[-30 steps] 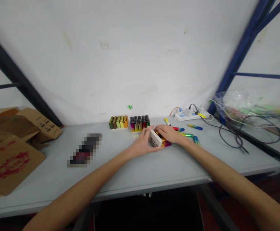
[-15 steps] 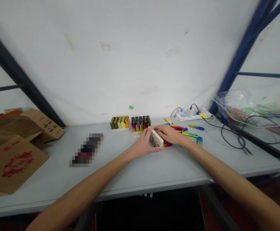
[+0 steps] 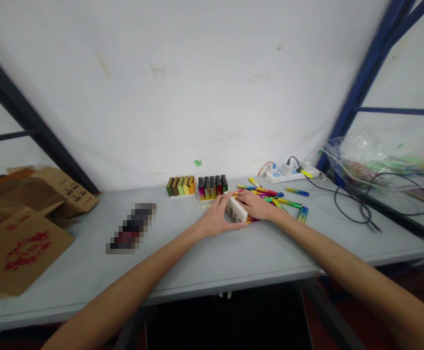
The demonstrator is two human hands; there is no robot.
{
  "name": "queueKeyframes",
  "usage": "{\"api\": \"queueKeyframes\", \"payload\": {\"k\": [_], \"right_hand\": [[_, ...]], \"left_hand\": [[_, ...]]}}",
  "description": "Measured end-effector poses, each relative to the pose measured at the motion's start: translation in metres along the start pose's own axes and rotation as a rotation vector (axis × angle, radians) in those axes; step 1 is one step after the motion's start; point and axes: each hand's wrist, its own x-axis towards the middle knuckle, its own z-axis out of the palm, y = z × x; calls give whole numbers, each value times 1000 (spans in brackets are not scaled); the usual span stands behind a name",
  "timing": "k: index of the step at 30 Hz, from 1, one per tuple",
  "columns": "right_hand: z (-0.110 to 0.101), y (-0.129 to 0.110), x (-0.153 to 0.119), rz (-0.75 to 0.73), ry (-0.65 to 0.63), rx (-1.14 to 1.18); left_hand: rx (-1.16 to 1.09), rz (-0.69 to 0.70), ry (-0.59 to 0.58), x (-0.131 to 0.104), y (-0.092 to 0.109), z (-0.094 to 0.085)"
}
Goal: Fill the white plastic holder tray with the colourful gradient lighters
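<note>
My left hand (image 3: 215, 218) grips a white tray with holes (image 3: 237, 210), tilted on its side, thumb at its lower end and fingers at its upper end. My right hand (image 3: 255, 205) lies just right of the tray with its fingers bent behind it; whatever the fingertips hold is hidden. Around and under my right hand lies a loose pile of shiny coloured lighters (image 3: 288, 202). Behind the hands stand two filled blocks of upright lighters, one with yellow and green bodies (image 3: 181, 186), one with dark tops and multicoloured bodies (image 3: 213, 188).
Brown cardboard boxes (image 3: 26, 243) cover the table's left end. A pixelated item (image 3: 132, 228) lies left of centre. At the back right are a white power strip (image 3: 285, 174), a black cable (image 3: 354, 218) and clear plastic bags (image 3: 365, 150).
My right hand has shifted slightly left and more of the loose lighters show beside it. My left hand and the tray are almost unmoved.
</note>
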Motion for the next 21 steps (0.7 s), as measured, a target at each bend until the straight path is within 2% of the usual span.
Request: {"api": "queueKeyframes", "payload": {"k": [6,12,21], "right_hand": [[2,7,1,1,12,13],[-2,3,3,-1,12,13],[-22,6,-7,138,56,69]], "left_hand": [[24,18,49,-1,3,0],[49,6,82,-1,3,3],[86,65,59,-8,-4,-9]]}}
